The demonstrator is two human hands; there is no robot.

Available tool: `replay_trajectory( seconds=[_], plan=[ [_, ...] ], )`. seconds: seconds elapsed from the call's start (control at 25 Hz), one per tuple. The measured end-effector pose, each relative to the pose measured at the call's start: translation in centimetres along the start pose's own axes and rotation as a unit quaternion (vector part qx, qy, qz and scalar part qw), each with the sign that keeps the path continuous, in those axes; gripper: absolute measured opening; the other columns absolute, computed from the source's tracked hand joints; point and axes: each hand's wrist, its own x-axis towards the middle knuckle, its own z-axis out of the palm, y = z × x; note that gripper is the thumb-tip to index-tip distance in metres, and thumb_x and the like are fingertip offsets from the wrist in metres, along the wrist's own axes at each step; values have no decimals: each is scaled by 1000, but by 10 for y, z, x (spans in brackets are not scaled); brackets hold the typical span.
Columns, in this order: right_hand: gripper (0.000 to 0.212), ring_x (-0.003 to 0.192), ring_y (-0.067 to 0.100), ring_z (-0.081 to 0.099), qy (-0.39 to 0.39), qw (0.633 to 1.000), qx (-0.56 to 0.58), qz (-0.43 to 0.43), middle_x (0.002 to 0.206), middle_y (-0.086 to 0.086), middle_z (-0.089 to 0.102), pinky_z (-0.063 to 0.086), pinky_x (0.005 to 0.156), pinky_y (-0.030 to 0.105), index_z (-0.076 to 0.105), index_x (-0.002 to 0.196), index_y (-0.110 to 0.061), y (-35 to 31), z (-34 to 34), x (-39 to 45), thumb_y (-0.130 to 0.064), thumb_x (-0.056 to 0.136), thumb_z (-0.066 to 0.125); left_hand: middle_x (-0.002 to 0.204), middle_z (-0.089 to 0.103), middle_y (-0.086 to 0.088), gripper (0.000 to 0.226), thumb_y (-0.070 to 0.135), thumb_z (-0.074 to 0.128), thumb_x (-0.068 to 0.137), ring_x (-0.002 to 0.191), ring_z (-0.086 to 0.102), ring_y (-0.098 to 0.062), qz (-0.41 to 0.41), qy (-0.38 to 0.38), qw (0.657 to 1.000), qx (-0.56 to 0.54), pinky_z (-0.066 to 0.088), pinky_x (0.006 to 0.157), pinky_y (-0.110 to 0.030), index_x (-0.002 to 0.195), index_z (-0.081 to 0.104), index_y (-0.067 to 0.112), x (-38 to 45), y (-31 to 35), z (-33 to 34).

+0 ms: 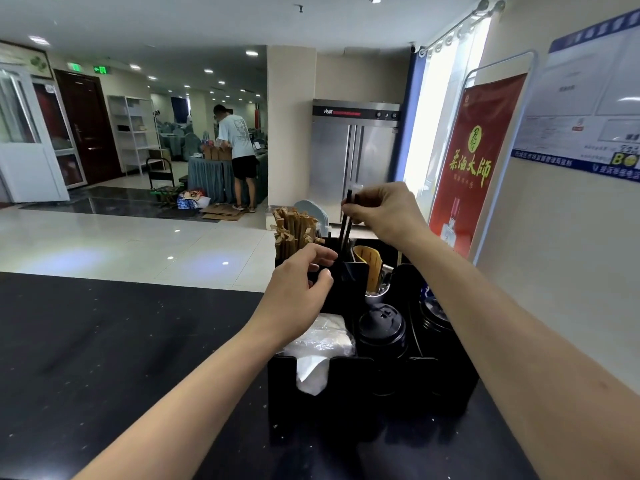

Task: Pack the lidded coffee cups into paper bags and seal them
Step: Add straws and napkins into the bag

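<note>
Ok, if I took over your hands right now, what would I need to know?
Right hand: pinching a black straw, up out of the black organizer.
Left hand: gripping the organizer's back compartment edge.
Things: black cup lids stacked in the organizer, napkins in front, brown wrapped sticks at the back.
Done: no cup packed that I can see.
Left: no bags or cups in view here; pack and seal.
</note>
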Motion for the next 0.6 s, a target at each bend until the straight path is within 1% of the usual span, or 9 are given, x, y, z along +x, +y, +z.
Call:
replay_trajectory(
  seconds=[0.08, 0.16, 0.2, 0.24, 0.32, 0.4, 0.48, 0.56, 0.6],
  plan=[
    [17, 67, 6, 69, 13, 999, 22, -22, 81, 1, 77, 58, 76, 24, 81, 100, -10, -16, -15, -5, -16, 84, 82, 114, 66, 17, 25, 17, 54, 102, 108, 59, 3, 13, 10, 1000, 3, 46, 83, -9, 123, 64, 26, 0, 9, -2],
    [16, 68, 8, 69, 16, 998, 46, -39, 83, 4, 78, 58, 76, 22, 81, 99, -10, -34, -29, -12, -15, 84, 82, 116, 67, 14, 27, 17, 54, 102, 108, 60, 1, 28, 28, 999, 5, 46, 83, -7, 127, 63, 25, -1, 19, -5],
    [16, 69, 8, 70, 14, 997, 53, -46, 84, 4, 78, 57, 74, 20, 80, 100, -11, -42, -35, -17, -15, 84, 82, 117, 67, 12, 29, 17, 55, 102, 108, 61, -2, 36, 42, 998, 5, 48, 85, -10, 129, 61, 24, -2, 23, -6],
    [16, 70, 8, 70, 8, 997, 58, -51, 85, 3, 78, 56, 73, 19, 80, 100, -11, -51, -40, -23, -15, 85, 82, 118, 66, 10, 31, 18, 55, 102, 107, 62, -5, 42, 58, 997, 4, 51, 89, -17, 132, 60, 24, -4, 26, -8],
    [16, 72, 10, 72, -13, 996, 66, -55, 87, 3, 78, 58, 73, 20, 79, 101, -11, -66, -47, -37, -14, 85, 81, 118, 65, 7, 35, 20, 57, 101, 108, 62, -11, 50, 81, 995, 4, 54, 96, -34, 136, 57, 24, -7, 31, -12],
    [16, 72, 10, 72, -38, 995, 68, -54, 87, 3, 78, 59, 73, 22, 78, 101, -11, -79, -53, -52, -14, 85, 80, 116, 66, 7, 36, 23, 60, 101, 108, 62, -14, 55, 78, 995, 10, 54, 97, -41, 137, 58, 23, -14, 38, -17],
    [14, 76, 13, 74, -58, 995, 72, -47, 88, 3, 79, 60, 74, 24, 77, 99, -12, -90, -58, -67, -15, 86, 79, 110, 69, 11, 31, 25, 63, 100, 104, 64, -10, 61, 65, 996, 11, 55, 94, -40, 131, 63, 24, -23, 46, -22],
    [15, 78, 17, 75, -69, 993, 82, -41, 89, 4, 79, 61, 75, 26, 78, 100, -12, -98, -62, -83, -16, 85, 80, 99, 71, 17, 18, 26, 66, 99, 96, 65, 0, 56, 57, 997, 4, 56, 90, -34, 117, 67, 27, -39, 53, -25],
    [16, 79, 18, 75, -72, 993, 85, -36, 89, 5, 79, 61, 76, 27, 78, 100, -11, -100, -62, -91, -17, 85, 80, 94, 72, 16, 12, 26, 67, 98, 92, 66, 2, 52, 53, 997, -2, 56, 87, -32, 110, 67, 28, -48, 56, -26]
  ],
)
